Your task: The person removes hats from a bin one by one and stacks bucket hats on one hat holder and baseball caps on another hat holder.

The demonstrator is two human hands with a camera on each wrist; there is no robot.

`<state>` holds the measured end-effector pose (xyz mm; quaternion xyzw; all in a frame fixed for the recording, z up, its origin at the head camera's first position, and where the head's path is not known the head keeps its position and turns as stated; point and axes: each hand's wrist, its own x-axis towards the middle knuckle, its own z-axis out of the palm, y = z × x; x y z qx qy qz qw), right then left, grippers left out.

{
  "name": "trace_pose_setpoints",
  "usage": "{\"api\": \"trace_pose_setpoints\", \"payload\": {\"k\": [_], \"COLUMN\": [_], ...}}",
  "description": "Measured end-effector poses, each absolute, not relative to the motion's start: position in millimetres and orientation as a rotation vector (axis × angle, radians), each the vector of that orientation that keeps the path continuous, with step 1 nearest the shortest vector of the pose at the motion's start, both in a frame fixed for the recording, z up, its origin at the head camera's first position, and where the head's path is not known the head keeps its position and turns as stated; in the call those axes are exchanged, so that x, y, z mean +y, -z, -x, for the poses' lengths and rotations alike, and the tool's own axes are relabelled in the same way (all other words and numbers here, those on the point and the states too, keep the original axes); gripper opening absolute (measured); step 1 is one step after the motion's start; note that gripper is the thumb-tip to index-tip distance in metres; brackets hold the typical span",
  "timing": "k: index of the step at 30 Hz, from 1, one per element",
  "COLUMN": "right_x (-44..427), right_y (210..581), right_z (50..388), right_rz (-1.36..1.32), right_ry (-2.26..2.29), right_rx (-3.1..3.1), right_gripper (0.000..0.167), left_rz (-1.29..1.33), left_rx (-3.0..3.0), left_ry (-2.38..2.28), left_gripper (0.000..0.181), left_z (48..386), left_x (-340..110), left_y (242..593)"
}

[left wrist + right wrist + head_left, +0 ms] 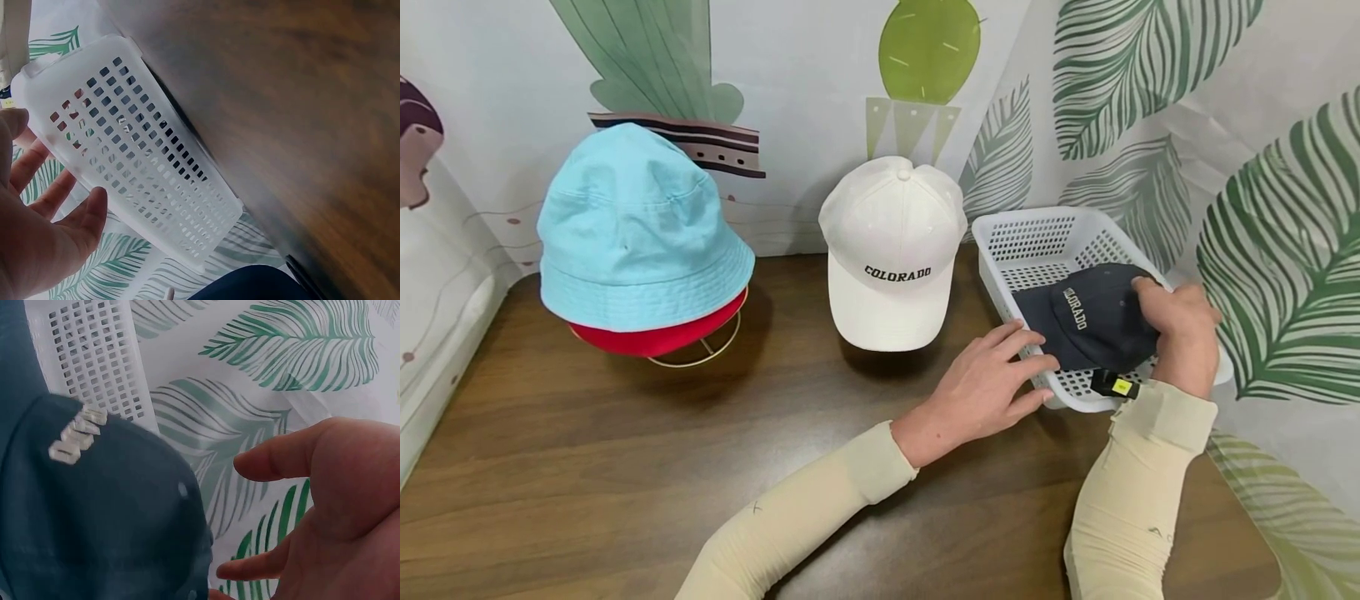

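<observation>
A navy cap [1097, 317] with white "COLORADO" lettering lies in a white perforated plastic basket [1030, 237] at the right. The right hand [1183, 333] is at the cap's crown with fingers spread. In the right wrist view, a gap shows between the thumb [275, 456] and the cap [112, 506]; whether the lower fingers touch it cannot be told. My left hand [977, 383] reaches to the basket's near left rim, its fingers extended and parted. From the left wrist view, these fingers [50, 197] lie along the basket's edge.
A white cap [895, 242] with black "COLORADO" lettering stands at the back middle of the brown wooden table [700, 475]. At the left, a light blue bucket hat [636, 233] sits over a red hat [662, 335] on a wire stand [707, 354]. Leaf-patterned cloth hangs behind.
</observation>
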<state>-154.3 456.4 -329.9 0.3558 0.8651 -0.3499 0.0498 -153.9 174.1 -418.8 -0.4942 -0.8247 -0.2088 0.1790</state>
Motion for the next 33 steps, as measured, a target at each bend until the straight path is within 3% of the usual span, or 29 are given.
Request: {"api": "trace_pose_setpoints", "payload": {"k": [5,11,19,33], "right_x": [456.5,456.3,453.6,452.7], "right_y": [332.2,332.8,331.3,335.3], "right_z": [154.2,157.8,159.8,163.2], "right_rz": [-1.094,-1.027,-0.968,-0.914], "right_ry": [1.113,1.119,1.301,1.353], "right_rx": [2.636,2.662,2.640,2.788], "right_gripper": [0.097,0.085,0.088,0.067], "left_rz": [1.402,1.408,1.410,1.406], "left_rx": [-2.319,-2.325,-2.315,-2.345], "left_ry": [0.599,0.595,0.620,0.572], "left_gripper": [0.033,0.033,0.032,0.032], "left_z": [154.8,154.4,154.8,154.3], "left_x": [173.8,173.5,173.9,174.0], "left_y": [418.8,418.9,419.5,418.6]}}
